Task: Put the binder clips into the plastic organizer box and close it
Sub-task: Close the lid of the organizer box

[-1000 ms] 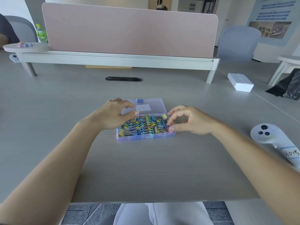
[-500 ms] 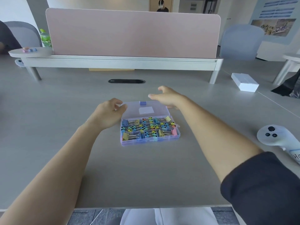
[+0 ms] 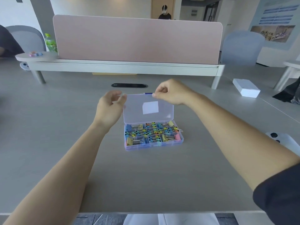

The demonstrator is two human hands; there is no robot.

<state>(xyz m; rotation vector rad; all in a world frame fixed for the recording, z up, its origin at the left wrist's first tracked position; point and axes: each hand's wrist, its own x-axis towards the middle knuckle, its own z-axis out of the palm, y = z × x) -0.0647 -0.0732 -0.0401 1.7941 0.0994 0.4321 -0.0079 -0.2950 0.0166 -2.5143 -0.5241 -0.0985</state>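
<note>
Raising the clear lid (image 3: 148, 108) upright from where it lay flat a moment ago, both hands begin closing the organizer box (image 3: 153, 135) on the worktop (image 3: 65, 127); right hand (image 3: 172, 92) fingers pinch its top edge, left hand (image 3: 110, 106) fingers grip its corner, binder clips (image 3: 152, 131) inside

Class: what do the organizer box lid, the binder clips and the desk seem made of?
Lid: clear, slightly frosted plastic; the desk shows through it. Binder clips: probably painted metal bodies with shiny wire handles. Desk: matte grey wood-grain surface, likely laminate.
</note>
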